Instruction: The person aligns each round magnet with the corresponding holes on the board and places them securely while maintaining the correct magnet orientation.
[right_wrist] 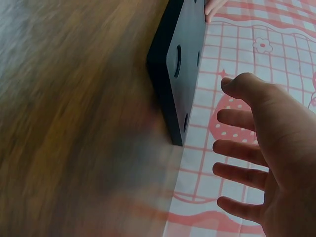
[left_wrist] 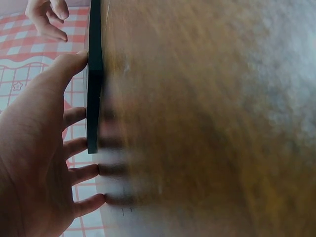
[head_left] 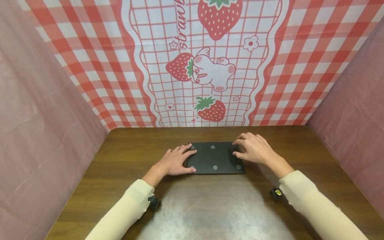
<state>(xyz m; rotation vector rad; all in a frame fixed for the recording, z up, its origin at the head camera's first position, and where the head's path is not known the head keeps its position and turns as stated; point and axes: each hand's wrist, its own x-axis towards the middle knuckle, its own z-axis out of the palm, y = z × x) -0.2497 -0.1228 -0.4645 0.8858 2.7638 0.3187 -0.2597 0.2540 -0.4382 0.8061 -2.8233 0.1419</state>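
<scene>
A flat black rectangular board (head_left: 204, 158) with several round grey discs on its upper face lies on the wooden table. My left hand (head_left: 175, 162) is spread over the board's left end. In the left wrist view its thumb and two nearer fingers touch the board, while the other two fingertips reach the table beyond it. My right hand (head_left: 255, 148) hovers over the board's right end, fingers loosely bent and thumb apart. Nothing is between those fingers (right_wrist: 237, 150) in the right wrist view, where a gap separates them from the board.
The brown wooden table (head_left: 129, 156) has a glossy pale reflection in front of the board. Behind it hangs a red-and-white checked cloth (head_left: 99, 66) with strawberry prints. Pink curtains (head_left: 39, 116) stand on both sides. Small black devices (head_left: 154, 202) sit on both wrists.
</scene>
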